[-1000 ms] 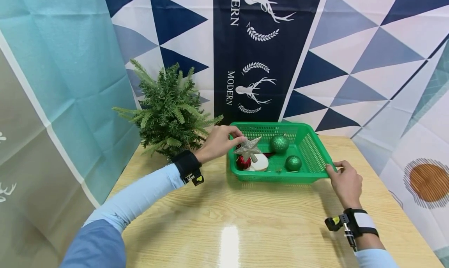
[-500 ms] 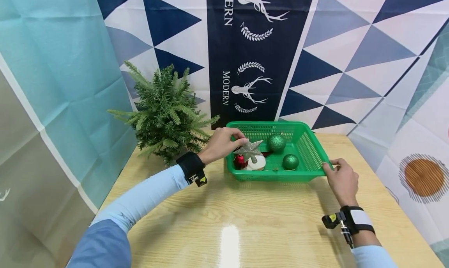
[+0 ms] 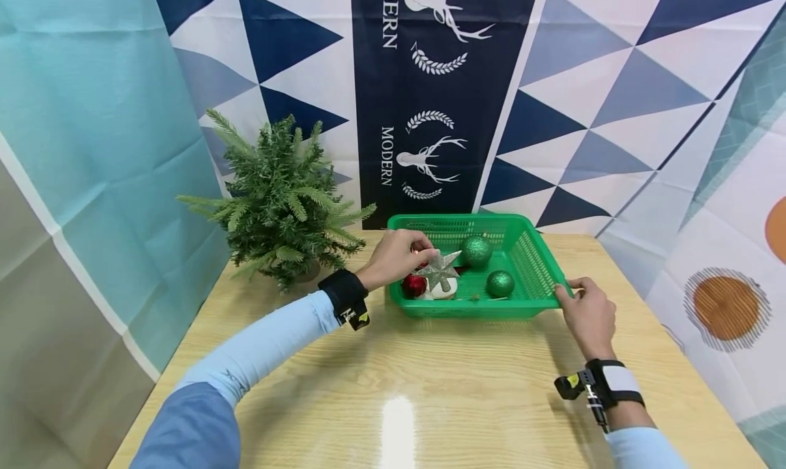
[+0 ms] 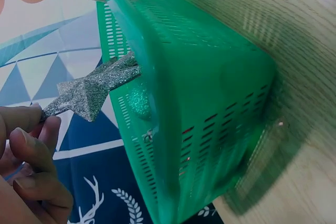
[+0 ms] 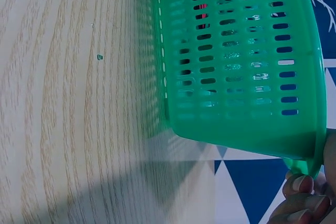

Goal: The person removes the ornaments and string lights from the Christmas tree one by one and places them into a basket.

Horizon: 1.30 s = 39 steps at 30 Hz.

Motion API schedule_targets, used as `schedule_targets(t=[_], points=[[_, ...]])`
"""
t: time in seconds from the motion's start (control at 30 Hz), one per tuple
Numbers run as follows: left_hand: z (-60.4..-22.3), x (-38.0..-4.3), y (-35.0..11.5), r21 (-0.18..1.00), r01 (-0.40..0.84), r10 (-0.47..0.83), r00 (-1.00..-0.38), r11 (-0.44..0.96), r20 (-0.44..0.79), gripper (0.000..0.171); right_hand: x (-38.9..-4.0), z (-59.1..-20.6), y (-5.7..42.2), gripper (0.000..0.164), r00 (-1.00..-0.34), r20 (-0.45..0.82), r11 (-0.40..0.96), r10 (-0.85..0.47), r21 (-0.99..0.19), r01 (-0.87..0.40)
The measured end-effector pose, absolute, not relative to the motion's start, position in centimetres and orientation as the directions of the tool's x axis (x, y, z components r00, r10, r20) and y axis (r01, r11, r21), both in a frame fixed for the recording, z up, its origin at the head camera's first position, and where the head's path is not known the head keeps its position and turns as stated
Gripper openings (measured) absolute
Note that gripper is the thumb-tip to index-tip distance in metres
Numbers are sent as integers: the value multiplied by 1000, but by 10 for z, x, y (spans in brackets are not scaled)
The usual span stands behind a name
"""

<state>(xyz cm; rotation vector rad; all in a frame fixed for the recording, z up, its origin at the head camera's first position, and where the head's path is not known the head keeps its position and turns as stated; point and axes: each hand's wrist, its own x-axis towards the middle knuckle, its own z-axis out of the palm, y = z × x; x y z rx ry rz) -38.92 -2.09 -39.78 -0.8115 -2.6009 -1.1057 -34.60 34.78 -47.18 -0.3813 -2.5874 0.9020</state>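
My left hand (image 3: 402, 254) pinches one point of a silver glitter star (image 3: 439, 271) between thumb and fingers. In the head view the star overlaps the left part of a green plastic basket (image 3: 467, 310); in the left wrist view the star (image 4: 86, 92) shows beside the basket rim. My right hand (image 3: 589, 315) grips the basket's right front corner, thumb on top of the rim and fingers curled beneath it. Inside the basket lie a large green glitter ball (image 3: 476, 250), a smaller green ball (image 3: 500, 284), a red ornament (image 3: 413, 286) and a white piece partly hidden behind the star.
A small artificial Christmas tree (image 3: 285, 206) stands on the wooden table (image 3: 467, 387) left of the basket. Patterned cloth (image 3: 417, 80) hangs close behind both. A tiny green fragment (image 5: 100, 56) lies on the tabletop in the right wrist view.
The head view has shifted, so everything sits further left in it. The left hand with the star is slightly lower over the basket's left part. The right hand keeps its hold on the rim.
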Motion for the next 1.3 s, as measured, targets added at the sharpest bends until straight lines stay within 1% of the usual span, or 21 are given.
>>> schedule_targets(t=[0.1, 0.37, 0.57, 0.83, 1.0, 1.13, 1.23, 1.3], points=[[-400, -389, -19, 602, 560, 410, -828, 570, 382, 14, -346, -472, 345, 44, -894, 252, 756, 370, -641, 132], [-405, -392, -16, 551, 601, 452, -799, 579, 396, 15, -349, -472, 340, 44, -897, 265, 760, 353, -641, 110], [-410, -390, -17, 555, 579, 444, -815, 598, 372, 15, -354, -472, 335, 44, -905, 257, 758, 339, -644, 102], [-412, -384, -18, 590, 568, 452, -821, 575, 349, 15, -355, -473, 335, 45, -913, 257, 766, 317, -637, 87], [-411, -385, -20, 591, 558, 423, -829, 583, 365, 13, -353, -473, 342, 44, -908, 276, 775, 314, -628, 76], [-407, -389, -23, 602, 540, 387, -842, 589, 376, 15, -351, -471, 352, 46, -911, 270, 785, 313, -613, 88], [-399, -392, -26, 566, 541, 366, -840, 621, 401, 17, -351, -469, 359, 48, -917, 249, 801, 310, -589, 111], [-391, -395, -27, 506, 545, 358, -832, 668, 424, 18, -352, -467, 364, 49, -925, 236, 819, 298, -560, 121]])
